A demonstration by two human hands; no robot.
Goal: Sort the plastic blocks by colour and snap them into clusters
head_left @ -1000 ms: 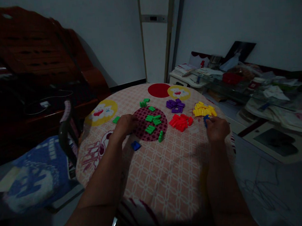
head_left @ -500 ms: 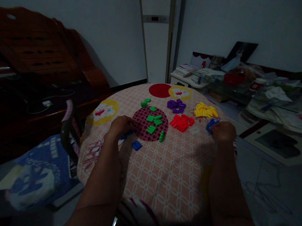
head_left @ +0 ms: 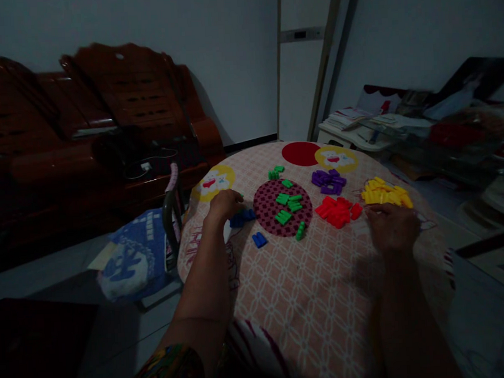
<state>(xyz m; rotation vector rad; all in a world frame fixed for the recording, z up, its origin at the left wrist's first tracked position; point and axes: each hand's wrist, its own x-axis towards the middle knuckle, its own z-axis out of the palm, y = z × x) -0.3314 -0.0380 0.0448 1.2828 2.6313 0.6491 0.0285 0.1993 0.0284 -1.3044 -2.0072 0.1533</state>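
Subject of inspection: small plastic blocks, which are lying in colour groups across the middle of the frame on a round table (head_left: 298, 290).

Left hand (head_left: 226, 205), left of centre: the fingers are curving down over a cluster of blue blocks (head_left: 245, 216). Whether they are gripping one cannot be told. A lone blue block (head_left: 259, 240) is lying just below and to the right.

Right hand (head_left: 393, 227), right of centre: the fingertips are sitting close together, just below the yellow blocks (head_left: 386, 193). Whether they are holding anything is not showing.

Risks, in the inspector's judgement:

1. Yellow and red could be mixing. The red blocks (head_left: 335, 211) are lying near the right fingertips, with the rightmost piece straying towards yellow; a sideways sweep would be the cause.

2. The blue cluster could be scattering, because the left palm is hiding part of it and the fingers may be pressing unevenly.

3. A green block (head_left: 300, 231), centre frame, is apparently standing on edge; a brushing wrist could be toppling it.

4. The purple blocks (head_left: 329, 181), upper right of centre, are lying clear of both hands and are carrying less risk.

5. Dim light is blurring piece edges, so a miscounted or missed pick is remaining possible.
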